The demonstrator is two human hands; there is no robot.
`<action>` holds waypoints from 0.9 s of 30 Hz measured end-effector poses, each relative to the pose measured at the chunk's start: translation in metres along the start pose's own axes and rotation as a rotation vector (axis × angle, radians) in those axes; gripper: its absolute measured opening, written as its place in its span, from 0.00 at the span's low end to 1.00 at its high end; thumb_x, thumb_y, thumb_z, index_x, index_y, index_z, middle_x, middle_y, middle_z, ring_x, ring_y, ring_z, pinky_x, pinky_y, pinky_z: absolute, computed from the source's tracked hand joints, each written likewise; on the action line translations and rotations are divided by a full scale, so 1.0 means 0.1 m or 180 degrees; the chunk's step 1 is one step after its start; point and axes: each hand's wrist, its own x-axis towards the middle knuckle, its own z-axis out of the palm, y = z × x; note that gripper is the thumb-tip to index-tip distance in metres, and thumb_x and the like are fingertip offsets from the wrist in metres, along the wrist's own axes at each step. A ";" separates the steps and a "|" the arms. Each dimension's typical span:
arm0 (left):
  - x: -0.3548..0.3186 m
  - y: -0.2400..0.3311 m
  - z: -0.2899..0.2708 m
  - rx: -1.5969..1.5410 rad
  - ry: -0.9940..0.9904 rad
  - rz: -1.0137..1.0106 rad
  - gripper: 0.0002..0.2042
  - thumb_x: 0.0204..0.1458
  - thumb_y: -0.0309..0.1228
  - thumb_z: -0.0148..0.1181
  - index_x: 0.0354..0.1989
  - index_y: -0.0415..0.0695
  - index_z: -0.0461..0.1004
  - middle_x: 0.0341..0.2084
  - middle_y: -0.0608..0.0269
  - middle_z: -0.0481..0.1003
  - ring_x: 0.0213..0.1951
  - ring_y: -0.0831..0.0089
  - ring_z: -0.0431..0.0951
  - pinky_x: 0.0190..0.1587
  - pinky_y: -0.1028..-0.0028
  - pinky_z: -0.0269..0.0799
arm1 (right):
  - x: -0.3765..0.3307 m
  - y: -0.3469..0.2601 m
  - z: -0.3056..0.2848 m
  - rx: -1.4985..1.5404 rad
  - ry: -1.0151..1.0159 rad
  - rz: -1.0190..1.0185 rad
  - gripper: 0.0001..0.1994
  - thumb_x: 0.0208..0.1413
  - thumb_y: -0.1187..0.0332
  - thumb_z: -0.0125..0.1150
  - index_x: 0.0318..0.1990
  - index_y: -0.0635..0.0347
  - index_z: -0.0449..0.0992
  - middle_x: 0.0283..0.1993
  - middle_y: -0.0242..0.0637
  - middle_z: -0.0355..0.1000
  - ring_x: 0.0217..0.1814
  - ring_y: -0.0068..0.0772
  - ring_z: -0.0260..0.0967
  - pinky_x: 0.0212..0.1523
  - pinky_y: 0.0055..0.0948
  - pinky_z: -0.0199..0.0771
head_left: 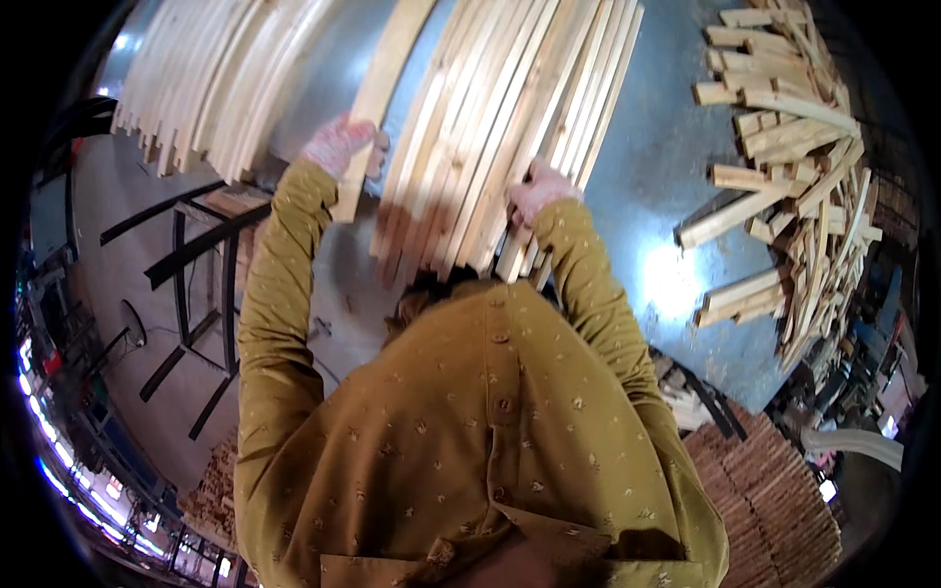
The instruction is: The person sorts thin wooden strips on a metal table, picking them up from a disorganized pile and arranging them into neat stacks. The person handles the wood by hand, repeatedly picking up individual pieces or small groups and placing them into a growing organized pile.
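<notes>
My left hand (336, 145), in a pale, pinkish covering that looks like a glove, is closed around a single wooden strip (388, 67) near its close end. That strip lies apart from its neighbours, between two groups of long strips. In the middle, a row of pale wooden strips (456, 137) runs side by side away from me, their near ends uneven by my body. Over the right part of this row, my right hand (545, 192) has its fingers curled down on a strip's edge; the fingertips are partly hidden.
Another batch of strips (211, 78) lies at the left of the shiny metal table (657, 167). Short offcuts (794, 147) are heaped along the right side. A dark metal frame (230, 284) stands at the left below the table. Stacked wood (765, 490) sits at lower right.
</notes>
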 end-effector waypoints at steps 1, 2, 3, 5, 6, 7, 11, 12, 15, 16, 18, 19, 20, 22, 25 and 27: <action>0.01 -0.07 -0.02 0.0233 0.0209 -0.0036 0.19 0.56 0.40 0.63 0.46 0.36 0.72 0.31 0.59 0.78 0.30 0.68 0.77 0.38 0.69 0.74 | 0.04 0.01 0.03 -0.0191 0.0048 0.0019 0.22 0.51 0.69 0.57 0.54 0.69 0.68 0.30 0.44 0.76 0.28 0.32 0.76 0.26 0.31 0.76; 0.01 -0.16 -0.01 0.0238 0.0491 -0.0155 0.21 0.55 0.41 0.64 0.48 0.36 0.70 0.33 0.60 0.77 0.34 0.69 0.76 0.42 0.70 0.72 | -0.20 -0.24 -0.06 -0.0584 0.0148 -0.0001 0.24 0.50 0.65 0.59 0.54 0.69 0.69 0.37 0.47 0.77 0.36 0.37 0.77 0.35 0.32 0.78; 0.03 -0.21 -0.01 0.0221 0.0739 -0.0219 0.23 0.55 0.41 0.64 0.50 0.35 0.68 0.35 0.60 0.76 0.37 0.69 0.74 0.46 0.70 0.71 | -0.29 -0.43 -0.06 -0.0777 0.0211 0.0558 0.25 0.49 0.62 0.60 0.53 0.68 0.70 0.42 0.48 0.77 0.43 0.42 0.76 0.45 0.32 0.76; 0.06 -0.32 0.02 0.0301 0.1044 -0.0108 0.22 0.55 0.44 0.63 0.47 0.37 0.71 0.31 0.63 0.76 0.34 0.69 0.74 0.45 0.69 0.70 | -0.02 -0.21 0.08 -0.0834 0.0160 0.0458 0.25 0.48 0.60 0.60 0.52 0.68 0.72 0.45 0.49 0.76 0.44 0.45 0.75 0.47 0.35 0.75; 0.01 -0.21 0.13 0.0376 0.1184 -0.0001 0.19 0.55 0.46 0.62 0.41 0.40 0.77 0.25 0.64 0.76 0.28 0.69 0.74 0.40 0.68 0.71 | -0.13 -0.33 0.05 -0.0718 0.0144 0.0498 0.25 0.49 0.61 0.59 0.53 0.68 0.71 0.46 0.50 0.76 0.45 0.43 0.75 0.49 0.36 0.74; -0.07 -0.07 0.17 0.0707 0.1096 -0.0175 0.19 0.54 0.47 0.62 0.41 0.41 0.77 0.25 0.64 0.76 0.28 0.67 0.74 0.38 0.66 0.72 | -0.25 -0.44 -0.02 -0.0607 0.0129 0.0535 0.25 0.50 0.63 0.58 0.54 0.69 0.70 0.47 0.51 0.75 0.47 0.42 0.75 0.51 0.37 0.74; -0.29 0.22 0.30 0.0023 0.0926 -0.0379 0.18 0.58 0.42 0.60 0.53 0.48 0.70 0.32 0.65 0.75 0.29 0.75 0.75 0.31 0.75 0.75 | -0.79 -0.53 -0.17 0.0649 0.1173 -0.0728 0.20 0.48 0.68 0.59 0.49 0.68 0.72 0.35 0.44 0.77 0.33 0.34 0.73 0.40 0.35 0.76; -0.36 0.23 0.29 -0.0154 0.0943 -0.0333 0.20 0.57 0.41 0.62 0.54 0.46 0.69 0.33 0.64 0.74 0.31 0.74 0.75 0.32 0.75 0.75 | -0.82 -0.53 -0.18 0.0847 0.1175 -0.0968 0.19 0.48 0.69 0.59 0.49 0.68 0.72 0.33 0.44 0.77 0.31 0.33 0.73 0.37 0.34 0.76; -0.40 0.41 0.71 -0.0304 0.0675 0.0160 0.26 0.52 0.38 0.66 0.56 0.42 0.65 0.37 0.60 0.74 0.35 0.72 0.75 0.36 0.73 0.75 | -1.01 -1.05 -0.04 0.0531 0.0694 -0.1101 0.23 0.49 0.68 0.60 0.53 0.67 0.71 0.26 0.42 0.74 0.28 0.29 0.71 0.30 0.34 0.74; -0.43 0.51 0.88 -0.0333 0.0586 0.0379 0.28 0.50 0.37 0.68 0.57 0.40 0.64 0.38 0.59 0.74 0.36 0.71 0.75 0.37 0.73 0.75 | -0.92 -1.00 0.16 0.0015 0.1230 -0.1850 0.25 0.51 0.68 0.59 0.57 0.66 0.68 0.25 0.39 0.73 0.27 0.27 0.71 0.28 0.33 0.73; -0.46 0.59 1.04 -0.0548 0.0368 0.0756 0.32 0.47 0.35 0.71 0.58 0.37 0.62 0.41 0.57 0.73 0.38 0.70 0.74 0.40 0.72 0.75 | -0.92 -1.01 0.33 0.0350 0.0673 -0.2414 0.20 0.60 0.68 0.53 0.58 0.68 0.67 0.26 0.34 0.71 0.27 0.25 0.70 0.29 0.28 0.72; -0.42 0.60 1.00 -0.0818 0.0132 0.0879 0.35 0.45 0.34 0.72 0.59 0.36 0.61 0.43 0.55 0.73 0.40 0.69 0.74 0.41 0.72 0.75 | -0.97 -1.12 0.20 0.1148 -0.0410 -0.2192 0.16 0.65 0.68 0.47 0.54 0.70 0.69 0.29 0.33 0.72 0.29 0.24 0.70 0.31 0.24 0.71; -0.36 0.62 0.94 -0.1191 -0.0200 0.0899 0.36 0.43 0.33 0.73 0.59 0.35 0.60 0.41 0.56 0.73 0.39 0.70 0.74 0.41 0.73 0.75 | -0.89 -1.07 0.18 0.1108 -0.0531 -0.2399 0.17 0.65 0.71 0.47 0.58 0.68 0.68 0.30 0.34 0.73 0.29 0.23 0.70 0.31 0.24 0.72; -0.38 1.07 0.60 -0.0237 0.0337 0.0266 0.30 0.44 0.28 0.70 0.56 0.35 0.62 0.37 0.57 0.72 0.36 0.69 0.74 0.40 0.72 0.75 | -0.81 -1.01 0.15 0.0614 0.0023 -0.2874 0.20 0.65 0.74 0.47 0.63 0.64 0.66 0.32 0.34 0.75 0.29 0.21 0.69 0.31 0.23 0.73; -0.37 1.34 0.02 0.1553 0.1467 0.0338 0.27 0.47 0.32 0.67 0.55 0.38 0.66 0.39 0.52 0.73 0.38 0.63 0.75 0.43 0.67 0.76 | -0.61 -0.73 0.14 0.1237 0.1060 -0.3201 0.24 0.63 0.74 0.54 0.67 0.60 0.63 0.34 0.32 0.75 0.30 0.21 0.69 0.31 0.22 0.74; -0.21 1.44 -0.57 0.3452 0.1851 -0.0471 0.32 0.46 0.38 0.66 0.61 0.41 0.65 0.56 0.44 0.67 0.54 0.60 0.71 0.60 0.65 0.67 | -0.52 -0.50 -0.03 0.2182 0.1209 -0.2543 0.27 0.60 0.74 0.58 0.67 0.57 0.63 0.34 0.31 0.76 0.30 0.23 0.70 0.32 0.22 0.76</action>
